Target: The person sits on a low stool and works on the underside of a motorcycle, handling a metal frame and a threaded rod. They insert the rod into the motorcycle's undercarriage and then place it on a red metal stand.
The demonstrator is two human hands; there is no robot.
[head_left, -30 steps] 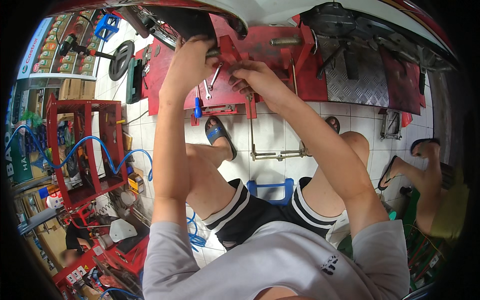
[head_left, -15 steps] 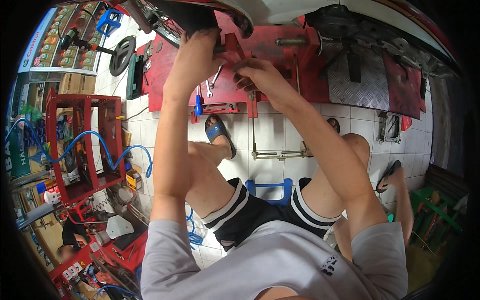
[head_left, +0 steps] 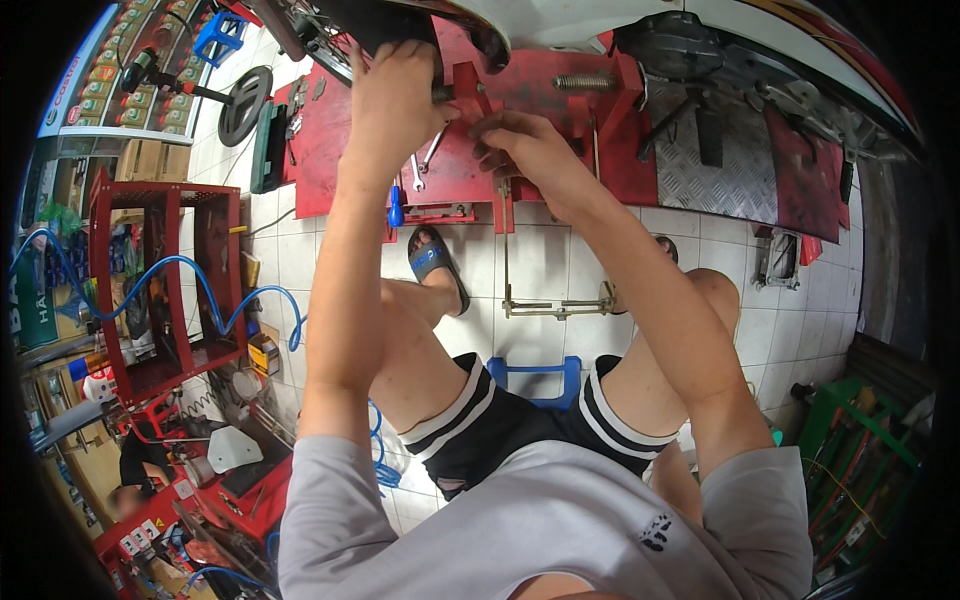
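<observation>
My left hand (head_left: 393,100) reaches to the front wheel of a motorcycle, its fingers spread against the black tire or mudguard (head_left: 395,25). The thumb stands away from the fingers. To its right, my right hand (head_left: 520,150) hovers over the red lift platform (head_left: 460,185), dark-smudged fingers loosely bent and apart; I see nothing in them. A red clamp bracket (head_left: 465,85) with a bolt stands between the hands. Below them lie a wrench (head_left: 419,178) and a blue-handled screwdriver (head_left: 396,208). My fingertips are partly hidden.
A coil spring (head_left: 585,82) sits on the lift, left of a diamond-plate panel (head_left: 715,180). A metal linkage (head_left: 560,308) extends over the tiled floor. Left stand a red rack (head_left: 170,290) and a blue air hose (head_left: 200,275). A blue stool (head_left: 535,375) is beneath me.
My left hand has shifted slightly over the wheel, its fingers more spread. My right hand has barely moved. Another person's sandalled foot at the right has left the view.
</observation>
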